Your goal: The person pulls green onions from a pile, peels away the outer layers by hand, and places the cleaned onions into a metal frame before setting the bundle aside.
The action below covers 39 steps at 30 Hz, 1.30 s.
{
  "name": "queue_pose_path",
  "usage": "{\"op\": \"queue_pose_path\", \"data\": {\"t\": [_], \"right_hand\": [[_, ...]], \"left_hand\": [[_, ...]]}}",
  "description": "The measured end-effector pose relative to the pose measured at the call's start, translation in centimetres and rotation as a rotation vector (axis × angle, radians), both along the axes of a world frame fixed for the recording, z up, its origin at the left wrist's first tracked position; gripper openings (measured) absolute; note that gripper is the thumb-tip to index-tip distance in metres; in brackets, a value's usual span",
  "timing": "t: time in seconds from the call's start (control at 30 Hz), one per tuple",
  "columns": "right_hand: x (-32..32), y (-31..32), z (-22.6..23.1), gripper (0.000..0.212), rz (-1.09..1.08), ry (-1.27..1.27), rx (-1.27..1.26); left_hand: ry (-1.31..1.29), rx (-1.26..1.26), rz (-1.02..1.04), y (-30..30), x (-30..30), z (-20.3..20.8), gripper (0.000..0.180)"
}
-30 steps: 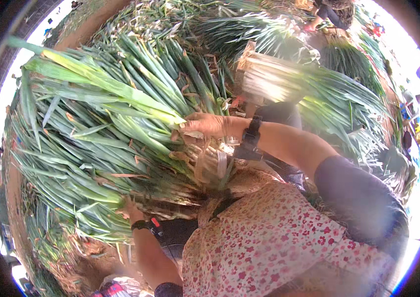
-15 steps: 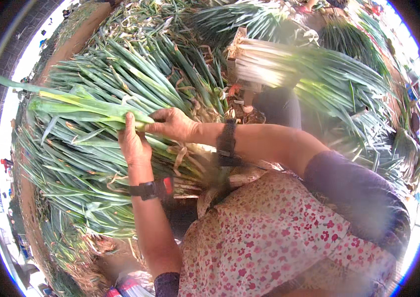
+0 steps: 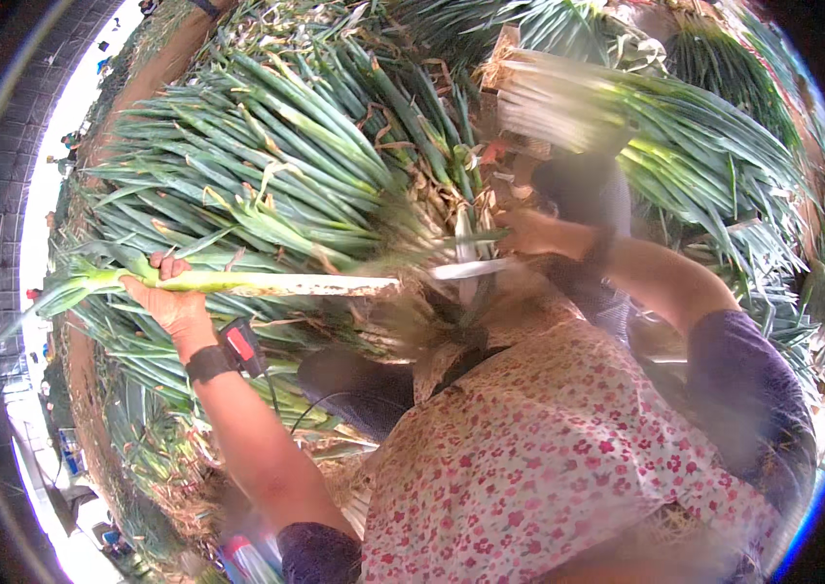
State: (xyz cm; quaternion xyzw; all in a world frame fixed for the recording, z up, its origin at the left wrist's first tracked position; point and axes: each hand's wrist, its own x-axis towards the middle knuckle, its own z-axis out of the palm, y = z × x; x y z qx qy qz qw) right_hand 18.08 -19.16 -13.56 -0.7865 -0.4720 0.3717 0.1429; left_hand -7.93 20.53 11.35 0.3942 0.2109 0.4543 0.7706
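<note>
My left hand (image 3: 175, 300) is closed around the green part of a long green onion (image 3: 286, 284), held level across the heap. Its white stem points right and its leaves trail off to the left. My right hand (image 3: 529, 232), smeared by motion, is right of the stem's end and apart from it. A blurred strip of peeled leaf (image 3: 476, 239) hangs from the right hand's fingers, with a white piece (image 3: 471, 270) just below. Under both hands lies a big heap of green onions (image 3: 276, 146), leaves toward the left.
A bundle of green onions with white stems (image 3: 554, 102) lies at the back right beside a small wooden crate piece (image 3: 502, 60). More green onions (image 3: 724, 68) stand farther back. A floral apron (image 3: 549, 457) covers my lap; a dark knee (image 3: 359, 384) juts out beside it.
My hands were together on the leafy part. The right hand has swept right with a peeled strip, while the left has moved left and down, and the white stem now shows.
</note>
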Motion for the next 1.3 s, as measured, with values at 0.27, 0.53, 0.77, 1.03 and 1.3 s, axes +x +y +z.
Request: {"op": "queue_pose_path", "data": {"t": [0.27,0.53,0.77,1.03,1.3], "right_hand": [[-4.8,9.5,10.6,0.059,-0.096,0.346,0.423],[-9.1,14.9,13.9,0.042,-0.041,0.575,0.835],[-10.5,15.0,12.8,0.053,-0.116,0.604,0.823],[-9.6,16.9,17.3,0.029,0.047,0.984,0.738],[-7.4,11.6,15.3,0.038,0.074,0.509,0.209]], "left_hand": [[-0.006,-0.167,-0.08,-6.9,5.2,-5.1,0.045],[0.082,-0.106,-0.201,-11.3,6.1,-7.2,0.05],[0.09,0.062,0.001,-13.9,5.2,-5.9,0.057],[0.023,-0.015,-0.114,-13.4,5.4,-4.0,0.053],[0.215,-0.027,0.178,-10.9,5.4,-1.7,0.05]]}}
